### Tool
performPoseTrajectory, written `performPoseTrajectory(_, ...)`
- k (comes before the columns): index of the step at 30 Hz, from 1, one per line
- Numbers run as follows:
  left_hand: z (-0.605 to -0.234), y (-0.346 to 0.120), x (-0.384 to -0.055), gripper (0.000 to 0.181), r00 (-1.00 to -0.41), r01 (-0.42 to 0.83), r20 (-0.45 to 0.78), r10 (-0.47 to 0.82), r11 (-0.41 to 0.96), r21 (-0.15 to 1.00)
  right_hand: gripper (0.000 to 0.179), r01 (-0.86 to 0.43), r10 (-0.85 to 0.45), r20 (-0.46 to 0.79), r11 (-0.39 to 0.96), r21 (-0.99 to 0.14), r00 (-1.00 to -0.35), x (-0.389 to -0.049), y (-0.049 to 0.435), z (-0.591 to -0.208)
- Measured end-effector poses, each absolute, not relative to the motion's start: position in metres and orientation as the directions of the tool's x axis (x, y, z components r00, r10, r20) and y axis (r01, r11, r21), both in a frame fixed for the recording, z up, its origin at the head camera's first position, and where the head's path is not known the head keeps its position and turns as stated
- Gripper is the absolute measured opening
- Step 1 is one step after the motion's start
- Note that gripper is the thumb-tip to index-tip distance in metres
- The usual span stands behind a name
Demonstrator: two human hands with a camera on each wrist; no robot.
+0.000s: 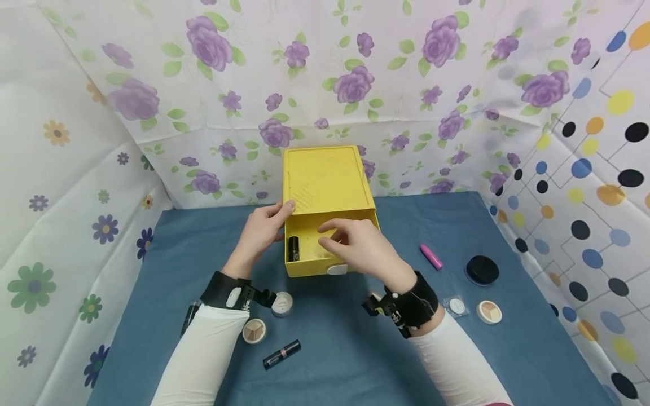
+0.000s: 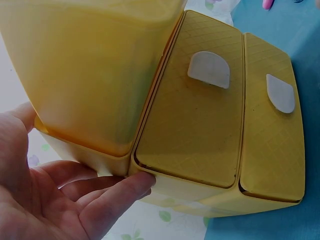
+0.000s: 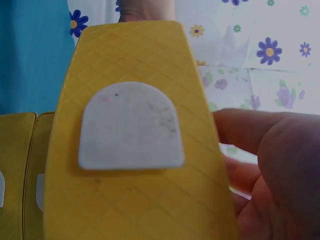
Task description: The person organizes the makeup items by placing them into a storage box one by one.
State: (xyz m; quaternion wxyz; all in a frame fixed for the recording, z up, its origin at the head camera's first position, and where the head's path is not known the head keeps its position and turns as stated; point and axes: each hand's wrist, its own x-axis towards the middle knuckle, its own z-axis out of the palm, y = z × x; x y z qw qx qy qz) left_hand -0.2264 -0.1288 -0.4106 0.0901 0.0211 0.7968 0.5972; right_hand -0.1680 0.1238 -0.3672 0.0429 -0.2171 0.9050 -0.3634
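A yellow drawer box (image 1: pixel 327 177) stands at the back of the table, its top drawer (image 1: pixel 315 269) pulled out. A small black cylinder (image 1: pixel 293 248) stands inside the drawer's left side. My left hand (image 1: pixel 261 228) rests against the box's left side, its thumb at the top edge; in the left wrist view, the fingers (image 2: pixel 117 197) press along the side below the pulled-out drawer. Over the drawer's right part is my right hand (image 1: pixel 363 245), fingers loosely bent, thumb apart from them. The right wrist view shows the drawer's white handle (image 3: pixel 131 127), with part of the hand behind the drawer front.
Left of centre lie a black tube (image 1: pixel 281 354), a three-colour palette (image 1: pixel 254 331) and a round white container (image 1: pixel 282 304). To the right are a pink tube (image 1: pixel 431 256), a black round case (image 1: pixel 482 270), another palette (image 1: pixel 489 312) and a small packet (image 1: pixel 456 306). Flowered cloth hangs behind.
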Motion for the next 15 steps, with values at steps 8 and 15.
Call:
performPoseTrajectory(8,-0.413,-0.133,-0.222,0.080,-0.981,-0.064,-0.114,0.155,0.294,0.953,0.024,-0.430,-0.413,0.222,0.526,-0.734,-0.883,-0.155,0.147,-0.381)
performPoseTrajectory(15,-0.413,-0.130,-0.224,0.080,-0.982,-0.047,-0.100,0.159,0.305,0.951,0.018,-0.473,-0.365,0.325,0.465,-0.748,-0.872,-0.158,0.163,-0.382)
